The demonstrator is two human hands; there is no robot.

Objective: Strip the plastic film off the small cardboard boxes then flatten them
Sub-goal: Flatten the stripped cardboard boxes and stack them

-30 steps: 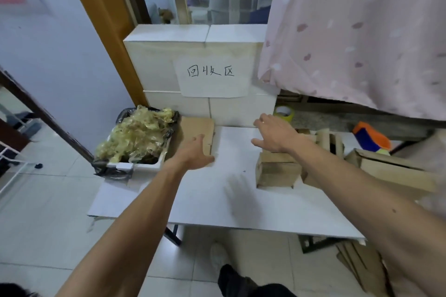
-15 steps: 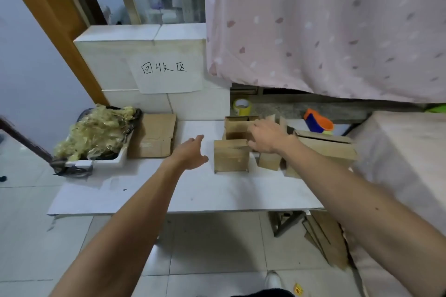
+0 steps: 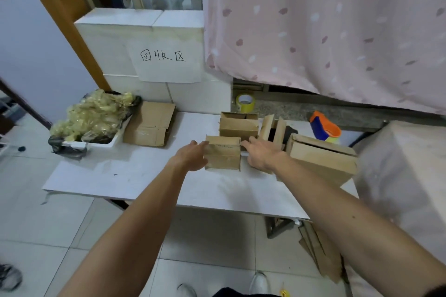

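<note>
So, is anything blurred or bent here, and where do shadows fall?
Head view: left hand, right hand and the small brown cardboard box between them look slightly soft; a faint hand shadow falls on the white table; the wide lens makes the orange wooden door frame lean.

Both arms stretched forward; left hand (image 3: pixel 193 155), right hand (image 3: pixel 259 155) palms facing inward, fingers straight.

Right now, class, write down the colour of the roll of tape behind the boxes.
Yellow. The tape roll shows best in the head view, the only one.
</note>
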